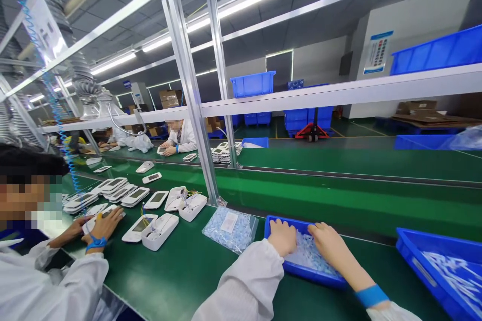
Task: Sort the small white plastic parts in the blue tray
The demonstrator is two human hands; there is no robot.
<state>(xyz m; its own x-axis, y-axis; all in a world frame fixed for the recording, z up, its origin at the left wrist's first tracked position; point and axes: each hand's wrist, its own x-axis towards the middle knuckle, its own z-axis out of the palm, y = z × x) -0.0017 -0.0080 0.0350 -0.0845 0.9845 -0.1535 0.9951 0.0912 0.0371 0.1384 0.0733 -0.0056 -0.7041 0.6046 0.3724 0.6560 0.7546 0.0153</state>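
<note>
A shallow blue bin (320, 275) stands on the green bench in front of me, holding many small pale-blue and clear pieces (309, 251). My left hand (283, 237) is at the bin's left end with its fingers curled down; the fingertips are hidden. Over the right part of the same bin, my right hand (330, 244) has bent fingers drawn together. What either hand grips is too small or covered to make out. Left of the bin lies a clear bag (230, 228) full of similar pale-blue pieces, with a white label on it.
Another blue bin (422, 261) at the right holds white strips. White device housings (160, 231) with wires and stacked display units (113, 188) lie to the left, where a co-worker's hand (105, 223) rests on one. A metal post (192, 85) rises behind the bag.
</note>
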